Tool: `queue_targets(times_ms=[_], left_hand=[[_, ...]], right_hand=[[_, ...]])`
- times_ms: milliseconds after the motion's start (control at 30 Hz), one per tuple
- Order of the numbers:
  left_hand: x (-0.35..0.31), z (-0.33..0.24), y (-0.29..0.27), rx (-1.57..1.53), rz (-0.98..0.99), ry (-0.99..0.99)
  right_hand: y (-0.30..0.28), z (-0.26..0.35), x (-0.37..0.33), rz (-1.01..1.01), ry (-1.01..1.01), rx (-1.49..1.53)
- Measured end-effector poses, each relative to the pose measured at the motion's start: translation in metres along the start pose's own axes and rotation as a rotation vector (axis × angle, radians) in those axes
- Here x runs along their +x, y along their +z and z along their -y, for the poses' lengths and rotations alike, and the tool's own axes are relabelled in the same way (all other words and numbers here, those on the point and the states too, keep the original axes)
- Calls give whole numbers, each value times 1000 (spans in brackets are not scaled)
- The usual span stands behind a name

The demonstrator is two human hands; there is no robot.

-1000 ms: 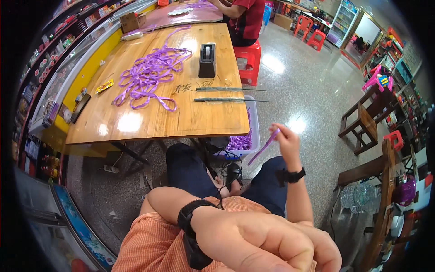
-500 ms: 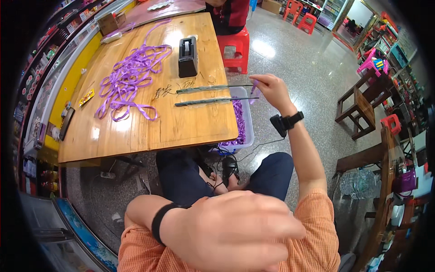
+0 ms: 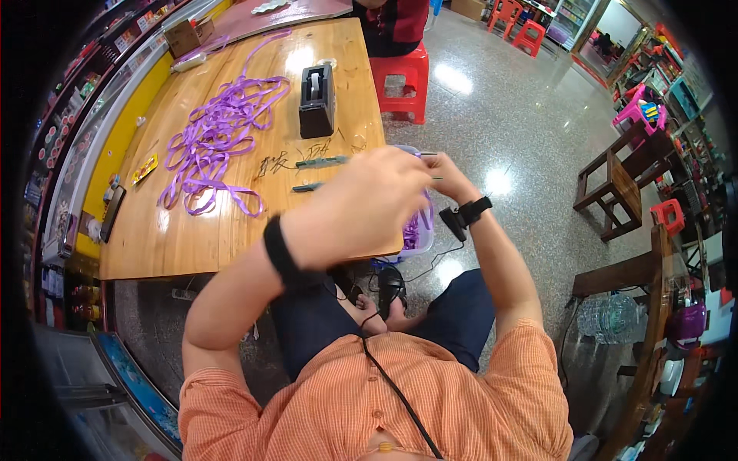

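My left hand [image 3: 377, 196], smeared by motion, is over the right edge of the wooden table and covers the middle of two thin rods. The upper rod [image 3: 321, 162] and the lower rod [image 3: 309, 187] are taped flat to the tabletop, their tips jutting past its edge. Beyond that edge, my right hand [image 3: 452, 178] is closed at the rod tips, its fingers partly behind the left hand; what they grip is hidden. A loose heap of purple ribbon [image 3: 219, 127] lies on the table. Below the edge, a clear plastic bin [image 3: 424, 240] holds purple ribbon pieces [image 3: 411, 230].
A black tape dispenser [image 3: 316, 107] stands behind the rods. Left on the wooden table [image 3: 169, 246] are a small yellow packet [image 3: 144, 169] and a dark, long object [image 3: 114, 213]. A person sits on a red stool [image 3: 407, 84] at the far side. A wooden chair [image 3: 619, 184] stands right.
My left hand has swung from close in front of my chest, forward and up to the rods beside my right hand. The right hand has moved slightly down and left.
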State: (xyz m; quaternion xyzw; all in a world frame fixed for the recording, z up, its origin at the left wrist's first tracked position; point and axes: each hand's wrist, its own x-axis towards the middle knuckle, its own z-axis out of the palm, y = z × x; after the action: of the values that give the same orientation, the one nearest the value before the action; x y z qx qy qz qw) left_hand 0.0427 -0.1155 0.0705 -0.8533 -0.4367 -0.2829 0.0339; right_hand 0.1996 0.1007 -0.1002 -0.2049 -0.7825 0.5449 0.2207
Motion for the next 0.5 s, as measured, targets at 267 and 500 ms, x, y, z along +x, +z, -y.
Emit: queue_targets(times_ms=[267,500], left_hand=[[15,80,66,131,310,-254],[19,87,79,181,326,-283]], right_hand=[[29,5,-10,-107,-89,160],[44,6,-29,-143,10,297]])
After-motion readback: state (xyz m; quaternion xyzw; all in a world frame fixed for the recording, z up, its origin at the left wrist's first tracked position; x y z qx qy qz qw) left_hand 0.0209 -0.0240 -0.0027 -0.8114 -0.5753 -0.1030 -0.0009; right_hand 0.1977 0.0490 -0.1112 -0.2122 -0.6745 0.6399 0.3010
